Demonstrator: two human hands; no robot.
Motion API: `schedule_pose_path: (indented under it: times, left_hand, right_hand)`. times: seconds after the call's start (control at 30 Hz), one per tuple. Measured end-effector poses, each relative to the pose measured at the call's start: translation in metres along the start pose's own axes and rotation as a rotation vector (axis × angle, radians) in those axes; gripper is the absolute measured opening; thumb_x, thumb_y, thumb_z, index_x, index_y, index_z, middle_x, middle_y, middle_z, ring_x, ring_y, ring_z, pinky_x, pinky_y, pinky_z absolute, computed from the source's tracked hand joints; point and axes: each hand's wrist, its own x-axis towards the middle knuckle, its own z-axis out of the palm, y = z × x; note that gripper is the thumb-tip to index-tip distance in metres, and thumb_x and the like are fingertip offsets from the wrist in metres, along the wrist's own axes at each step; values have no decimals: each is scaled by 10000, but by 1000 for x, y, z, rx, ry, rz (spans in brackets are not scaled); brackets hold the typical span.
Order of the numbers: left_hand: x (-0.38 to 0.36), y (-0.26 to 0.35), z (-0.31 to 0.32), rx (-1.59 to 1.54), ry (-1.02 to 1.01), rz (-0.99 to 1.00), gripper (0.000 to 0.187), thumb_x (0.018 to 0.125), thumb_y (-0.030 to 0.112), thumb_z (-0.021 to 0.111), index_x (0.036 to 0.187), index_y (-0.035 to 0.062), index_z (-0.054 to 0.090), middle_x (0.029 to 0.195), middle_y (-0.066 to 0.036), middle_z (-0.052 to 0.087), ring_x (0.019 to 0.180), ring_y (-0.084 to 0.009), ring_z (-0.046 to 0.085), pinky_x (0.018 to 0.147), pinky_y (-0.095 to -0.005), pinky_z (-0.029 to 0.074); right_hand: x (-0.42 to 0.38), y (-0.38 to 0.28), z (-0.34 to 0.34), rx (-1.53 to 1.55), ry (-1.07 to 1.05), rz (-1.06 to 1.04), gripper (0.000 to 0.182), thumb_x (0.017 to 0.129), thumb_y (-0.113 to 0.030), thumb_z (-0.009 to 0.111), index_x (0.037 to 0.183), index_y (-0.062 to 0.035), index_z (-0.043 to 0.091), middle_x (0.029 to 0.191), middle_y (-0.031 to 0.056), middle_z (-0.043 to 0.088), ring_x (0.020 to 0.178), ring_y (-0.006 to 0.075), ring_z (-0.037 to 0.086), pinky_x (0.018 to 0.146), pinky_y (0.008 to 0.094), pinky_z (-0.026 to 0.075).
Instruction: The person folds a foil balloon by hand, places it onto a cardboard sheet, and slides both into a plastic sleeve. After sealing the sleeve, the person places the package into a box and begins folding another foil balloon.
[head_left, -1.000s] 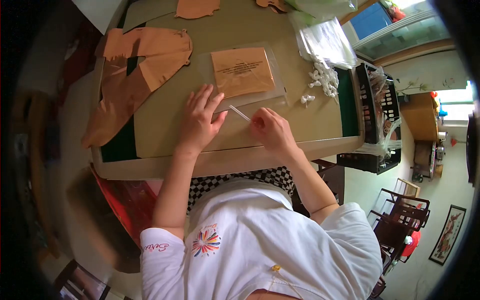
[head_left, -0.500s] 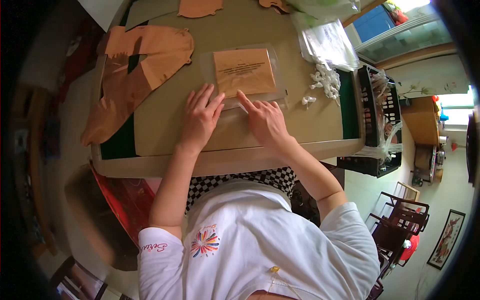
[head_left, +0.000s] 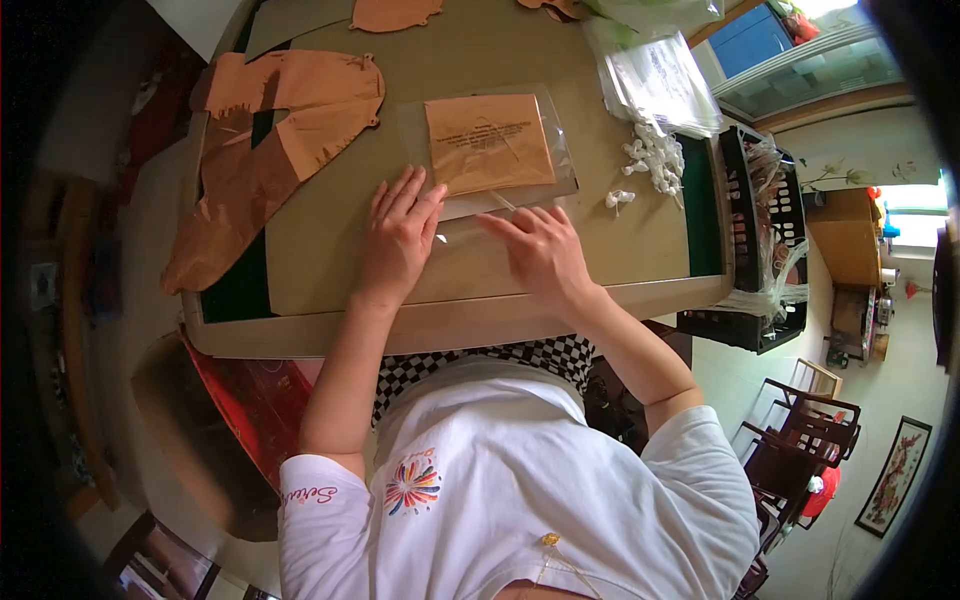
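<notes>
A clear plastic bag (head_left: 560, 150) with a brown printed paper card (head_left: 488, 142) inside lies flat on the table (head_left: 330, 240). My left hand (head_left: 400, 235) rests flat on the bag's near left corner, fingers spread. My right hand (head_left: 540, 250) lies on the bag's near flap (head_left: 460, 228), its fingers stretched out toward the left, pressing the flap down. A thin white strip (head_left: 503, 201) shows just beyond my right fingers. Neither hand grips anything.
Orange-brown cut pieces (head_left: 270, 130) lie at the table's left and far edge. A stack of clear bags (head_left: 660, 85) and a heap of small white parts (head_left: 655, 160) sit at the far right. A black basket (head_left: 760, 240) hangs off the right side.
One second ago my right hand held a thin white strip pinched above the flap. It then let go and laid its fingers flat on the flap. My left hand stayed put.
</notes>
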Motion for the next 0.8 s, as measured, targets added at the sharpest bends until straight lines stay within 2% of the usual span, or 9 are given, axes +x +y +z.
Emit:
schedule_pose_path:
  times: [0.17,0.37,0.57,0.67,0.77,0.8]
  left_hand:
    - [0,-3,3,-3,42,22,238,924,155,605,1153,106,651,1265,-161,602,1223,-304,543,1055,-476,393]
    - [1,1,-3,7,21,15,236,915,144,612,1144,100,647,1257,-158,607,1222,-296,543,1050,-471,396]
    - [0,-1,0,4,28,30,231,917,148,608,1140,100,649,1257,-162,606,1227,-296,539,1050,-471,395]
    - [0,-1,-1,25,28,39,227,914,153,613,1132,101,652,1256,-162,606,1226,-295,540,1050,-470,396]
    - [2,0,-2,46,36,44,223,910,156,620,1123,102,656,1255,-161,607,1223,-293,543,1051,-469,398]
    - [2,1,-2,51,36,48,221,909,157,622,1120,103,658,1255,-161,607,1222,-292,544,1051,-469,398]
  right_hand:
    - [4,-5,1,-36,-69,130,624,772,-12,580,1366,-191,522,772,33,584,757,210,592,727,358,400]
    - [-3,-6,6,-28,-82,-66,646,769,-63,575,1400,-145,465,776,18,589,771,204,599,736,365,389]
    - [9,-6,11,-98,-165,145,579,832,-100,562,1400,-125,452,799,40,651,760,208,636,760,384,392]
    - [9,0,12,-105,-150,121,565,859,-126,557,1411,-129,436,800,51,668,747,210,646,769,395,392]
    - [6,3,0,-140,-167,129,599,816,-37,552,1394,-174,477,782,45,666,747,209,647,732,349,391]
    - [2,5,-1,-106,-147,126,541,828,-54,563,1354,-165,506,784,55,666,746,220,648,730,350,400]
